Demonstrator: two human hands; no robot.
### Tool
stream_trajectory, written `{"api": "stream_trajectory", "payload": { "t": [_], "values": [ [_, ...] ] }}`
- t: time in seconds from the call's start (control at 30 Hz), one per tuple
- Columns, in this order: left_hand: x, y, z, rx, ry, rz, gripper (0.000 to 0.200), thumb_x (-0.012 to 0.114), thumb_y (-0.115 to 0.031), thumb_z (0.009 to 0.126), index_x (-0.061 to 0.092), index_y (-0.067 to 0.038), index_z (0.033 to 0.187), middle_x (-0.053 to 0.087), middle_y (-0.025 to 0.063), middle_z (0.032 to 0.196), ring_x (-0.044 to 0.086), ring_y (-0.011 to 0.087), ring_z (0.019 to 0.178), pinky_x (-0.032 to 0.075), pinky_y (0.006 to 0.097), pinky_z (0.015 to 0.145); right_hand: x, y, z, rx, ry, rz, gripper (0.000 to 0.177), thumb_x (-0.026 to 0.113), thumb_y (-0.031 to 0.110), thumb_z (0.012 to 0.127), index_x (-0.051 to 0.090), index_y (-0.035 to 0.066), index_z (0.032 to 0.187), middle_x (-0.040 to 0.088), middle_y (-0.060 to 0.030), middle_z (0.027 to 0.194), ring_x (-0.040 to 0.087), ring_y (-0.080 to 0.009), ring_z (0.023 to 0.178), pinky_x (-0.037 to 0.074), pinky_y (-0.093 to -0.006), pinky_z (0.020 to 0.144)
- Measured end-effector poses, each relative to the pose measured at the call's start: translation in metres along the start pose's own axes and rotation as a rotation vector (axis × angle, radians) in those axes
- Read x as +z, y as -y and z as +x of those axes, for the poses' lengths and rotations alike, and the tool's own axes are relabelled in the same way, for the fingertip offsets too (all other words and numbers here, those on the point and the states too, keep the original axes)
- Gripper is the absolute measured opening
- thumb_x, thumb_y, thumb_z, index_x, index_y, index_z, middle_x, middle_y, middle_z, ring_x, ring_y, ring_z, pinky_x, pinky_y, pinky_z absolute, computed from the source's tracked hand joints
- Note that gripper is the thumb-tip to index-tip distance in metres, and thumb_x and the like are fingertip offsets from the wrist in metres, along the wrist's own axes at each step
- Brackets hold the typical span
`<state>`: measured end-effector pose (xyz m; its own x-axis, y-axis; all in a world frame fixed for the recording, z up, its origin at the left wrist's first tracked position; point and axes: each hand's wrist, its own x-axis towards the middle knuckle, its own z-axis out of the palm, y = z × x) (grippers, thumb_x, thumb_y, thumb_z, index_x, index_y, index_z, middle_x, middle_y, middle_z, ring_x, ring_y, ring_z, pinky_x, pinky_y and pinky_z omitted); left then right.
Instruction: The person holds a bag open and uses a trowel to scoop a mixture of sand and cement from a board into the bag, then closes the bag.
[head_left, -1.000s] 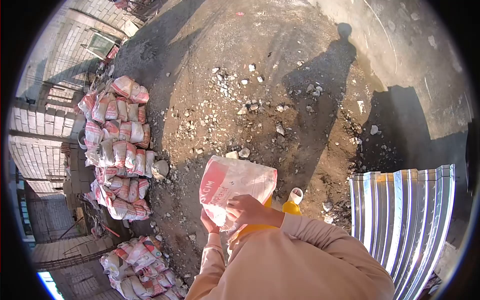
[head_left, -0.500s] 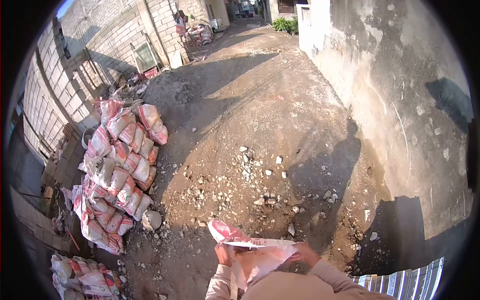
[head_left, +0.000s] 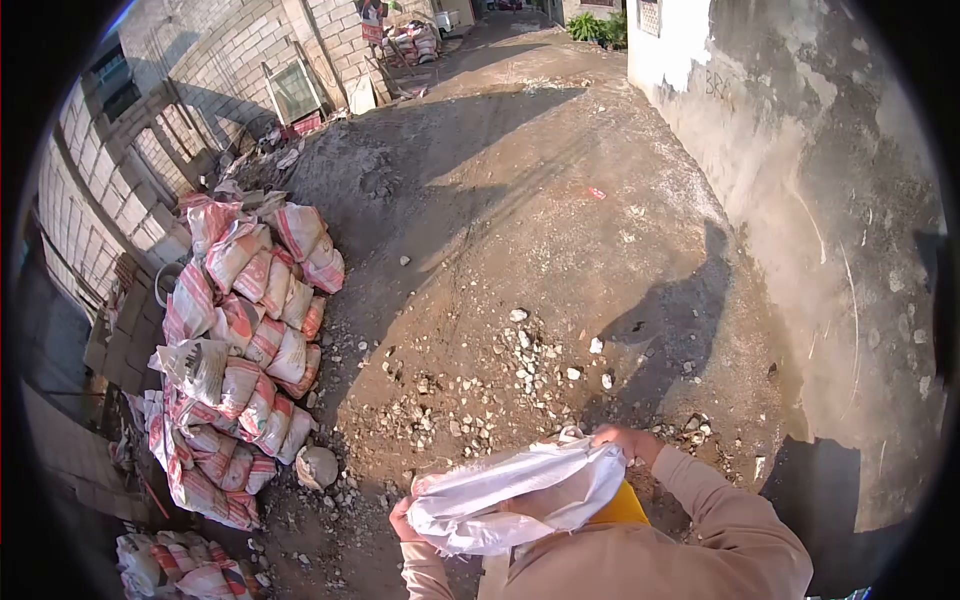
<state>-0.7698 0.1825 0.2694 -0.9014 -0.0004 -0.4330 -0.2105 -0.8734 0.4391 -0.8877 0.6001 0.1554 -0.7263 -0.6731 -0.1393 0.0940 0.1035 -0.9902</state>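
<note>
A white woven sack (head_left: 470, 510) is stretched between my two hands in front of my body, its mouth spread toward me. My left hand (head_left: 402, 518) grips the rim at its left end. At the right end, my right hand (head_left: 630, 443) has its fingers closed round the rim and is higher up. Something yellow (head_left: 622, 505) shows beneath the sack's right side, partly hidden by my sleeve. The sack's bottom and whatever is inside it cannot be seen.
Filled red-and-white sacks (head_left: 245, 370) are piled along the left, with more sacks (head_left: 180, 567) nearer me. A rounded pale lump (head_left: 317, 467) lies beside the pile. Loose stones (head_left: 520, 365) cover the dirt ground (head_left: 520, 240). A plastered wall (head_left: 800, 180) borders the right.
My right hand has risen and the sack's mouth has been pulled wider, turning its white inner side toward me. The view has shifted slightly, and yellow now shows under the sack.
</note>
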Motion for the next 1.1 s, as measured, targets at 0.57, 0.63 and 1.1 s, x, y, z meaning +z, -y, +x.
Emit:
{"api": "stream_trajectory", "payload": {
  "t": [0.57,0.63,1.1],
  "values": [
    [0.099,-0.065,0.284,0.704,-0.178,1.519,0.038,0.061,-0.025,0.081,0.057,-0.002,0.111,0.055,0.0175,0.113,0.053,0.0302,0.104,0.041,0.0398,0.089,-0.137,0.129,0.363,0.428,0.113,0.858,0.029,0.06,0.022,0.075,0.062,-0.003,0.09,0.065,-0.0092,0.079,0.062,-0.0187,0.064,0.051,-0.0313,0.061],
    [0.157,-0.049,0.336,0.77,0.033,1.567,0.042,0.061,-0.028,0.081,0.055,-0.004,0.115,0.053,0.018,0.117,0.046,0.0314,0.113,0.034,0.0401,0.097,-0.168,0.133,0.392,0.437,0.093,0.745,0.032,0.061,0.023,0.076,0.062,-0.003,0.094,0.065,-0.008,0.08,0.061,-0.0168,0.065,0.05,-0.0293,0.061],
    [0.294,-0.07,0.715,0.405,0.075,1.535,0.031,0.052,-0.031,0.086,0.058,-0.004,0.1,0.062,0.0224,0.085,0.06,0.0406,0.074,0.048,0.0484,0.065,-0.397,0.206,0.579,0.236,-0.337,-0.097,0.048,0.07,0.014,0.071,0.048,0.0,0.111,0.057,-0.0072,0.091,0.054,-0.0163,0.077,0.045,-0.0287,0.066]
  ]
}}
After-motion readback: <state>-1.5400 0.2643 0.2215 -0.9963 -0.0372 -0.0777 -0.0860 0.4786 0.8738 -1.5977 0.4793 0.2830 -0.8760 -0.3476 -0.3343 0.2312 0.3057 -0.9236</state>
